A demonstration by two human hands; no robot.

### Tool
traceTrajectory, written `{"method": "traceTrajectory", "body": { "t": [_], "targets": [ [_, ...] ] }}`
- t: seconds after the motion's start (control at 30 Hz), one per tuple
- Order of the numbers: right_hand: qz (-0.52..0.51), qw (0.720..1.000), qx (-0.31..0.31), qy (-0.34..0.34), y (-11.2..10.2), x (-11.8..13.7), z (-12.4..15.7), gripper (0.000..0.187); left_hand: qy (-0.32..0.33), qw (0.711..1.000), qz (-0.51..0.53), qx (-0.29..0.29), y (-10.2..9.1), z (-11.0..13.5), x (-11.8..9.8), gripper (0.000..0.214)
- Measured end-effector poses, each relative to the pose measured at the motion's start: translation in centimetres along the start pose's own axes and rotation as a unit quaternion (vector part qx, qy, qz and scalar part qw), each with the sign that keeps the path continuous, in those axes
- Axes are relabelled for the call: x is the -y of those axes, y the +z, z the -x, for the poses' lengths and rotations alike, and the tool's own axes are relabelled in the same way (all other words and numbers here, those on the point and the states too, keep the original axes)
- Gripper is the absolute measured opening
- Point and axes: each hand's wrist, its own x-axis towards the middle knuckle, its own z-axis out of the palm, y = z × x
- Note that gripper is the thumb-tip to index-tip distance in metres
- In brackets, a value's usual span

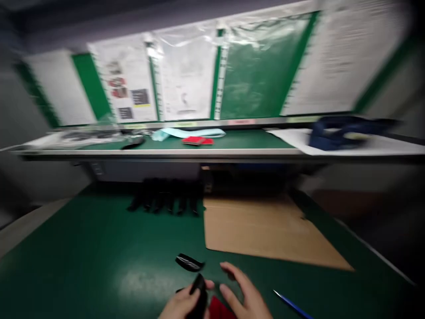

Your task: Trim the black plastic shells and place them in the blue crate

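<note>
At the lower edge of the head view, my left hand [184,305] is closed on a black curved part [198,285], pinching it between thumb and fingers. Its lower end is hidden by the hand. To the right, my right hand [245,294] is open, thumb and forefinger spread, with nothing between them. Between the two hands lies a red piece [219,309], mostly cut off by the frame; whether a hand touches it I cannot tell. Just beyond my left hand, a glossy black curved piece [189,262] rests on the green tabletop [109,261].
A blue pen [292,304] lies right of my right hand. Farther back are a cardboard sheet [262,226] and a row of several black pieces [166,195]. A shelf [245,152] above carries a red pad [197,140], a light blue strap [189,133] and a dark blue strap [338,133].
</note>
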Motion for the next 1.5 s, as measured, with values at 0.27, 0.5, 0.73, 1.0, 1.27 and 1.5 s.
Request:
{"method": "traceTrajectory", "body": {
  "t": [0.27,0.5,0.73,1.0,1.27,1.5],
  "targets": [
    [0.242,0.951,-0.137,0.134,-9.4,-11.1,5.5,0.030,-0.085,0.987,0.123,0.050,1.1,0.7,0.4,0.082],
    [0.127,0.980,-0.110,0.109,-7.6,-8.3,5.8,0.028,-0.115,0.982,0.130,0.073,5.8,2.0,-1.9,0.056],
    [-0.006,1.000,0.010,-0.008,-7.3,0.7,5.5,0.027,-0.096,0.991,-0.068,0.061,8.0,3.2,-4.3,0.038],
    [-0.032,0.992,0.114,-0.054,-7.8,4.7,4.6,0.024,-0.112,0.976,-0.185,0.038,8.4,5.0,-6.2,0.043],
    [0.101,0.990,0.098,-0.032,-6.7,3.6,3.7,0.052,-0.111,0.975,-0.193,0.028,7.9,5.4,-5.9,0.041],
    [0.153,0.974,0.114,-0.120,-7.4,4.0,3.8,0.021,-0.124,0.966,-0.221,0.049,7.1,5.7,-6.1,0.044]
  ]
}}
